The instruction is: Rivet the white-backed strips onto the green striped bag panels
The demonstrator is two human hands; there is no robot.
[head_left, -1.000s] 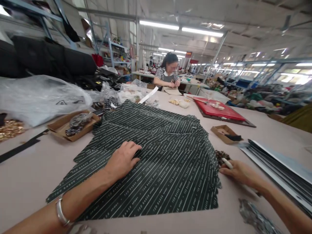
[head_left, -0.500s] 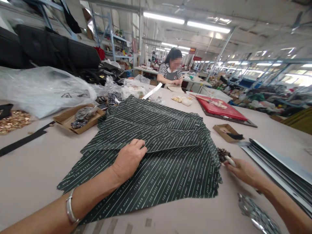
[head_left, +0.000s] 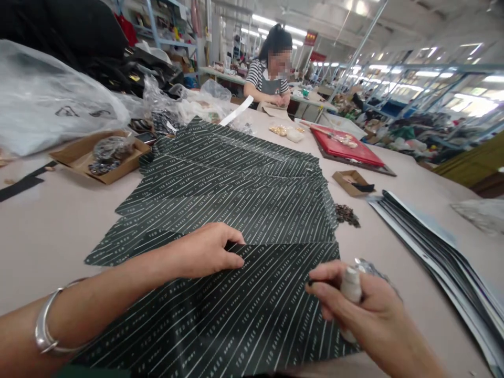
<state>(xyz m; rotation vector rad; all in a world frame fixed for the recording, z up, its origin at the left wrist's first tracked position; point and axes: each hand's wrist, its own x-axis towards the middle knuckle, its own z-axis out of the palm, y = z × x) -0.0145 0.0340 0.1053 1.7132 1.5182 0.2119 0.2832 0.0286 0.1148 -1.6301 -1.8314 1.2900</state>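
A fanned stack of dark green sheets with white striped lettering [head_left: 244,199] lies on the pale table [head_left: 51,226]. My left hand [head_left: 205,251], a silver bangle on its wrist, rests on the nearest sheet with fingers pinching its upper edge. My right hand [head_left: 360,310] hovers over that sheet's right part, closed around a small white tube-like tool [head_left: 350,286] and a small dark piece at the fingertips. A little pile of small dark metal parts [head_left: 347,214] sits just right of the sheets.
A person in a striped top [head_left: 268,73] works at the far end. Cardboard trays [head_left: 94,157] [head_left: 352,184], plastic bags [head_left: 51,105], a red board [head_left: 342,149] and a stack of flat dark sheets [head_left: 437,252] ring the work area.
My view has dropped closer to the table. My left hand pulled the top sheet toward me. My right hand left the pile of dark parts and moved over the sheet, carrying the white tool.
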